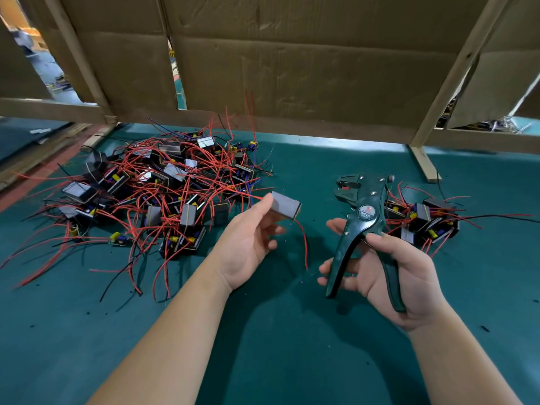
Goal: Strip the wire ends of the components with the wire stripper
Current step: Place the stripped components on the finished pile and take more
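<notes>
Across the whole back of the view, a cardboard partition (pixel 292 54) on a wooden frame (pixel 455 77) stands on a teal work mat (pixel 263 331); 1 partition, 1 mat, several cardboard panels, exact count unclear

Left of centre: 1 large heap of components (pixel 152 194), dark boxy bodies tangled in red wires with a few black and blue ones. Pieces overlap too much to count; clearly more than a dozen. Loose wire ends trail off the heap toward the near left.

Right side: 1 smaller pile of components (pixel 423 220), roughly five or six bodies, exact number unclear, lying just behind the right hand, well apart from the large heap.

Two bare forearms enter from the bottom edge.

Right hand (pixel 388 276): palm up, fingers curled around both handles of 1 dark green wire stripper (pixel 362 223). Handles spread apart, jaws open, head pointing up and away, lifted above the mat.

Left hand (pixel 248 238): raised above the mat between the large heap and the stripper, thumb and fingertips pinching 1 grey block-shaped component (pixel 285 205). Visible leads on it: 2 red wires, one (pixel 248 195) running back toward the heap, one (pixel 304 241) hanging down toward the mat, free end between the two hands, not touching the stripper.

Small dark and red specks (pixel 301 283) dot the mat near the hands, too fine to count
</notes>
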A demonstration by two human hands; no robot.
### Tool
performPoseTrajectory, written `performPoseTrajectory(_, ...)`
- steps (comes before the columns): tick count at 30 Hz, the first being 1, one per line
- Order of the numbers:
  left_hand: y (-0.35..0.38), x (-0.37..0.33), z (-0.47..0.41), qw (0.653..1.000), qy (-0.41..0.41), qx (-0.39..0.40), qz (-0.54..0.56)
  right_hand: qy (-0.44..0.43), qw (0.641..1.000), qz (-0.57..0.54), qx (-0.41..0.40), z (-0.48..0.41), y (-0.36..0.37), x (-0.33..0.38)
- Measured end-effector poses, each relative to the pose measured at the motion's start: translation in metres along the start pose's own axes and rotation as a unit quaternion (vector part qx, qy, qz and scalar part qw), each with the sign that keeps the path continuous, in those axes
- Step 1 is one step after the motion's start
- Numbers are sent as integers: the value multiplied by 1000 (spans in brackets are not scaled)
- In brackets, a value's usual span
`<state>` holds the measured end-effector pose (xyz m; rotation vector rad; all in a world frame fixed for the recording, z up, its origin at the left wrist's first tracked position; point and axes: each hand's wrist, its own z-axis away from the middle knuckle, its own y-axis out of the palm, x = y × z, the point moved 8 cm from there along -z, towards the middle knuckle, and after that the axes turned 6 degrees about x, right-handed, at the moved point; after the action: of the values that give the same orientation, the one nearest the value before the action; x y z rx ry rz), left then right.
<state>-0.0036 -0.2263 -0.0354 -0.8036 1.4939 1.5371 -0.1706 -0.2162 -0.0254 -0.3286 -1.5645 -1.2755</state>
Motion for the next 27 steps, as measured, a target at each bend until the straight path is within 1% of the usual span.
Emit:
performPoseTrajectory(5, -1, -6, 9, 999, 43, 9, -20, 8, 1000, -4, -3, 0, 0, -3)
performPoseTrajectory(9, 1, -5, 12, 992, 64, 15, -107, 13, 1000, -7, -3, 0, -1, -5)
performPoseTrajectory(12, 7, -2, 11, 986, 70, 63, -140, 13, 1000, -11, -5, -1, -1, -5)
performPoseTrajectory(14, 12, 0, 12, 986, 54, 93, -124, 12, 1000, -13, -5, -1, -2, -4)
performPoseTrajectory(16, 16, 1, 13, 990, 38, 109, -78, 9, 1000, -16, -5, -1, -2, -3)
performPoseTrajectory(17, 18, -1, 13, 992, 36, 105, -54, 8, 1000, -16, -6, -1, -2, -3)
performPoseTrajectory(18, 16, -1, 12, 995, 43, 82, -46, 7, 1000, -16, -6, -1, -2, -3)
performPoseTrajectory(19, 12, -1, 11, 997, 50, 49, -37, 7, 1000, -14, -6, -1, -3, -3)
performPoseTrajectory(21, 0, -6, 11, 995, 78, -26, -62, 10, 1000, -10, -4, -1, -3, -4)
performPoseTrajectory(22, -3, -9, 11, 991, 94, -41, -82, 13, 1000, -7, -3, -1, -4, -4)
performPoseTrajectory(23, -3, -12, 12, 988, 107, -40, -104, 15, 1000, -6, -2, -2, -4, -5)
performPoseTrajectory(24, -2, -13, 13, 981, 119, -31, -151, 15, 1000, -4, -1, -2, -4, -5)
performPoseTrajectory(25, 0, -14, 15, 967, 128, -31, -219, 16, 1000, -3, 2, -2, -3, -6)
performPoseTrajectory(26, 3, -15, 18, 941, 136, -32, -307, 17, 1000, -3, 5, -3, -3, -6)
performPoseTrajectory(27, 11, -17, 21, 908, 147, -24, -392, 20, 1000, -4, 7, -3, -2, -7)
